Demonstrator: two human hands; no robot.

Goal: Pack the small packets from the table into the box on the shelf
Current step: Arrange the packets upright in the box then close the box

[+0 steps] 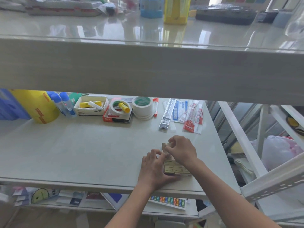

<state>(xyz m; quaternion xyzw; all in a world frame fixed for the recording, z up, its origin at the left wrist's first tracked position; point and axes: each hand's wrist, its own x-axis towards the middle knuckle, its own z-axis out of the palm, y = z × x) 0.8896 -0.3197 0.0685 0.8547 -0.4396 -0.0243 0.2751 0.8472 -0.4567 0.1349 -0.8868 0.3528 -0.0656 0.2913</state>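
A small open box (176,169) stands near the front edge of the middle shelf (82,153), with several tan packets packed side by side inside it. My left hand (153,168) grips the box on its left side, thumb under the near end. My right hand (182,150) hovers over the far end of the box, fingertips pinched on a small tan packet (165,146) held upright there. The box's far end is hidden behind my hands.
At the back of the shelf stand a yellow roll (38,106), glue bottles (65,104), two open cartons of glue sticks (92,106), tape rolls (142,107), a red marker (155,106) and bagged stationery (184,114). An upper shelf board (148,68) overhangs. A metal rack (263,162) stands right.
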